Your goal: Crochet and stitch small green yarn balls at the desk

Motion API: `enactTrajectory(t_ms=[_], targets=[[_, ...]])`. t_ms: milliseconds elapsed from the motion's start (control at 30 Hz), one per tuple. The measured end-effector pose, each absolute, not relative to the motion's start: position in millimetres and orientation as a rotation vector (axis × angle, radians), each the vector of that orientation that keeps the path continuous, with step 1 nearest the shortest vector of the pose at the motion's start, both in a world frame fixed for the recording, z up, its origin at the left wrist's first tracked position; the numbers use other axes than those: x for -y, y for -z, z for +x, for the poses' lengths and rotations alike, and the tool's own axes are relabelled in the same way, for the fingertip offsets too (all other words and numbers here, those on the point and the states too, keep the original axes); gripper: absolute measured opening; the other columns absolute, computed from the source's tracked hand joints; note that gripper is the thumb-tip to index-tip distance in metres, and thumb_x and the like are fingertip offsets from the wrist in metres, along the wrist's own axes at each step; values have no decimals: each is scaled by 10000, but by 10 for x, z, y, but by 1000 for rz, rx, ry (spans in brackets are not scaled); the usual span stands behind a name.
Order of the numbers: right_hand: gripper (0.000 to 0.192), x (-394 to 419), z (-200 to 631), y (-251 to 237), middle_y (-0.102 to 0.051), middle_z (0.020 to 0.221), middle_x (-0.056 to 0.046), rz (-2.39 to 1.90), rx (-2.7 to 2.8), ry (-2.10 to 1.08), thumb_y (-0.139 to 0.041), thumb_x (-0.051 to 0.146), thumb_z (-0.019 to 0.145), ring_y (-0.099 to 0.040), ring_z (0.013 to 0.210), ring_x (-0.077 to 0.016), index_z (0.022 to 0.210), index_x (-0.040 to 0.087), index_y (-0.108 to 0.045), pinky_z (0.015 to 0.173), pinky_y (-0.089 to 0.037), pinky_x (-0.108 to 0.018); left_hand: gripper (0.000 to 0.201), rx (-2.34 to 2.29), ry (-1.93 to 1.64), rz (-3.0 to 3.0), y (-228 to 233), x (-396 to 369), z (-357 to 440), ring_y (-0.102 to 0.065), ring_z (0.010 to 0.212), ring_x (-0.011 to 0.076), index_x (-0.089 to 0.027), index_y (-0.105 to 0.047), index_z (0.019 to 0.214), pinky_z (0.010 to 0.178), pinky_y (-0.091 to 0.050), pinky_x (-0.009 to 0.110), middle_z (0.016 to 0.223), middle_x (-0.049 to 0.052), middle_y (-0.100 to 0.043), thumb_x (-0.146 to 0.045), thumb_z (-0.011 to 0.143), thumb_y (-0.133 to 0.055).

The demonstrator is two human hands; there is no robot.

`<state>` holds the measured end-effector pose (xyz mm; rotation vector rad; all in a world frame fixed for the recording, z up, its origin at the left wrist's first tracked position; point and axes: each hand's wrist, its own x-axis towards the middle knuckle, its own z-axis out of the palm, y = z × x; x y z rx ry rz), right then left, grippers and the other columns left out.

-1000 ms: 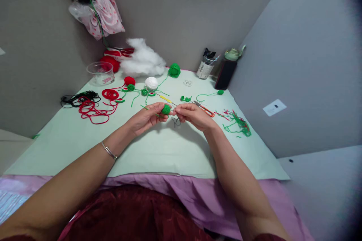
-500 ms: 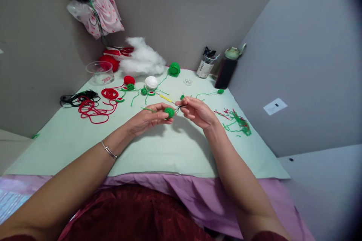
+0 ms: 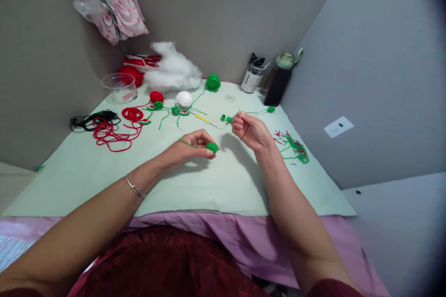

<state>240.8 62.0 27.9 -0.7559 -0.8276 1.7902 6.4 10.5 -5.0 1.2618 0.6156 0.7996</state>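
My left hand (image 3: 200, 144) is closed round a small round green crocheted piece (image 3: 212, 148), held just above the table. A green yarn tail sticks out from it over the fingers. My right hand (image 3: 251, 131) is raised to the right of it, fingertips pinched together. A thin, faint, needle-like tip shows above that pinch; any thread is too fine to follow. Just beyond the right fingers lie small green pieces (image 3: 228, 119). A yellow-handled crochet hook (image 3: 202, 119) lies beyond the left hand.
White stuffing (image 3: 172, 72), a white yarn ball (image 3: 184, 99) and a green yarn ball (image 3: 213, 82) sit at the back. Red yarn (image 3: 113, 137) and black yarn (image 3: 94, 119) lie left, yarn scraps (image 3: 296, 148) right. A clear tub (image 3: 120, 89), pen cup (image 3: 251, 80) and bottle (image 3: 278, 83) stand near the walls.
My right hand has drawn away to the right and slightly up from the green piece. The left hand has tilted it and shifted slightly down. The dark strands between the hands no longer show.
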Motion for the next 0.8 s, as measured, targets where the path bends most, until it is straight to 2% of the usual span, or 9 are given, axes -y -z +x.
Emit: enactTrajectory(t_ms=[133, 333, 400, 500, 567, 700, 800], targets=[[222, -547, 2307, -268, -383, 700, 25, -637, 935, -1882, -505, 157, 968, -418, 575, -73, 747, 155, -517, 523, -417, -147, 326, -699, -866, 1299, 39, -180, 8, -652, 886, 162, -190, -652, 1034, 852, -496, 320, 985, 38, -695, -250, 751, -803], [221, -511, 2235, -251, -370, 701, 27, -608, 958, -1939, -481, 152, 978, -388, 554, -68, 761, 148, -525, 506, -384, -151, 319, -1033, -1031, 1663, 156, -239, 1, -596, 952, 198, -217, -661, 1015, 917, -454, 379, 1037, 39, -643, -227, 722, -788], [209, -490, 2200, -250, -380, 702, 26, -610, 972, -1967, -489, 160, 977, -389, 556, -68, 772, 148, -529, 511, -384, -153, 333, -1089, -1100, 1809, 185, -233, 7, -575, 978, 206, -235, -695, 1041, 957, -434, 391, 1065, 45, -629, -258, 728, -807], [198, -437, 2106, -252, -406, 700, 25, -607, 1010, -2004, -518, 172, 967, -404, 558, -66, 771, 146, -529, 530, -397, -160, 295, -1106, -1210, 1890, 180, -201, 19, -571, 969, 204, -263, -733, 1063, 929, -439, 369, 1049, 42, -622, -328, 782, -795], [202, -399, 2032, -249, -430, 696, 24, -617, 1044, -2009, -553, 194, 955, -418, 555, -65, 760, 148, -527, 534, -402, -165, 250, -1097, -1270, 1884, 156, -176, 31, -574, 965, 208, -266, -754, 1028, 902, -440, 352, 993, 36, -620, -350, 796, -790], [204, -369, 1940, -236, -502, 690, 17, -690, 1104, -1987, -637, 262, 912, -456, 547, -71, 768, 157, -538, 507, -389, -176, 102, -1082, -1302, 1772, 109, -153, 48, -569, 906, 207, -241, -766, 824, 876, -421, 336, 851, 22, -612, -337, 796, -782], [225, -389, 1957, -241, -614, 783, -25, -759, 1164, -1853, -695, 293, 853, -459, 539, -62, 765, 150, -546, 455, -325, -176, 141, -1051, -1213, 1588, 89, -168, 43, -537, 766, 168, -219, -751, 767, 745, -410, 304, 809, 8, -605, -355, 787, -778]])
